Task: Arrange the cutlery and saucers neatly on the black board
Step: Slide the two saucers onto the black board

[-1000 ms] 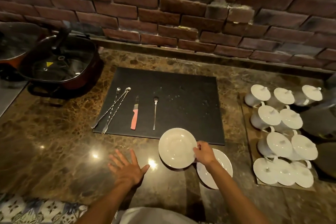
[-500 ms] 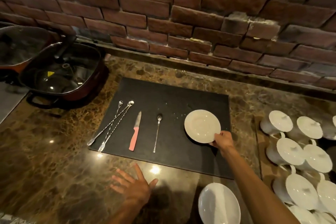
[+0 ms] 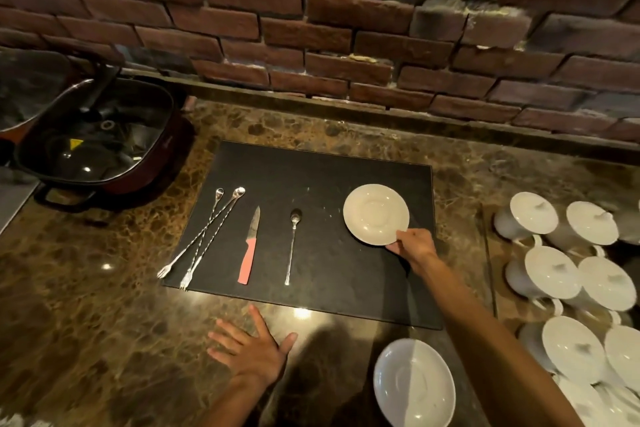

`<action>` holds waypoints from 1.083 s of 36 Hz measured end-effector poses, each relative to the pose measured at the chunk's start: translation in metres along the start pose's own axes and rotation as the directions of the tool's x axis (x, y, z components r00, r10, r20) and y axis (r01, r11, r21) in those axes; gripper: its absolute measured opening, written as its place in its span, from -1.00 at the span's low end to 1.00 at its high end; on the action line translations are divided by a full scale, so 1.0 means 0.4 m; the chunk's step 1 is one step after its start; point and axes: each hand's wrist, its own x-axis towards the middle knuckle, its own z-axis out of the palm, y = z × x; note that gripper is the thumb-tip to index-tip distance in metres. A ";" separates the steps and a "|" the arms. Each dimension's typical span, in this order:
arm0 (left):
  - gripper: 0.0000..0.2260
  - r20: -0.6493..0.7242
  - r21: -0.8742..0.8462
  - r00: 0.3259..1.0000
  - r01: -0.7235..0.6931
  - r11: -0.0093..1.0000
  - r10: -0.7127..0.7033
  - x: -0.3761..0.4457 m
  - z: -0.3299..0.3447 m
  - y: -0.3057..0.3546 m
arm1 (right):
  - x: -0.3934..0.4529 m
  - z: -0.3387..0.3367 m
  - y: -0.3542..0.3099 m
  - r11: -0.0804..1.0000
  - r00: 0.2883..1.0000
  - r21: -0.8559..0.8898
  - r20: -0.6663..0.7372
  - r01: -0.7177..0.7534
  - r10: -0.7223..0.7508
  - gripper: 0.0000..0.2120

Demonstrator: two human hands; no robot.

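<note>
A black board (image 3: 322, 295) lies on the marble counter. A white saucer (image 3: 375, 213) rests on its right part, and my right hand (image 3: 414, 246) pinches its near rim. A second white saucer (image 3: 414, 383) lies on the counter below the board. On the board's left side lie two crossed long twisted fork-spoons (image 3: 204, 236), a knife with a pink handle (image 3: 250, 246) and a long spoon (image 3: 292, 244). My left hand (image 3: 251, 348) lies flat with spread fingers on the counter just below the board, holding nothing.
A dark pan with a glass lid (image 3: 93, 142) stands at the left, close to the board's far left corner. Several white lidded cups (image 3: 561, 274) crowd a mat at the right. A brick wall (image 3: 329, 28) runs behind the counter.
My right hand carried the saucer from the counter's front up onto the right part of the board and set it down there. The left hand stayed flat on the counter.
</note>
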 end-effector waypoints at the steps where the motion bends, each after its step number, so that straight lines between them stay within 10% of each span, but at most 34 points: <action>1: 0.11 -0.007 0.000 1.000 -0.001 1.000 0.001 0.000 0.000 -0.002 | -0.009 -0.014 0.004 1.000 0.999 0.013 0.040 0.001 -0.002 -0.90; 8: 0.01 -0.039 0.049 0.999 -0.017 0.999 0.019 0.045 0.033 -0.021 | -0.115 -0.140 0.041 0.974 0.975 -0.217 0.220 0.067 -0.019 -0.95; 13: 0.00 -0.051 0.066 0.996 -0.070 0.995 0.073 0.044 0.039 -0.038 | -0.193 -0.252 0.132 0.620 0.922 -0.738 0.382 0.269 0.055 -0.73; 21: -0.08 -0.033 0.077 0.982 -0.185 0.980 0.188 0.033 0.074 -0.086 | -0.275 -0.310 0.298 0.404 0.932 -0.842 0.351 0.357 -0.092 -0.77; 33: -0.16 -0.068 0.060 0.970 -0.230 0.971 0.233 0.015 0.111 -0.104 | -0.266 -0.251 0.289 0.554 0.948 -0.773 0.210 0.310 -0.238 -0.79; 39: 0.14 -0.021 0.054 0.981 -0.191 0.980 0.193 0.004 0.094 -0.093 | -0.222 -0.168 0.228 0.713 0.979 -0.679 0.041 0.175 -0.202 -0.78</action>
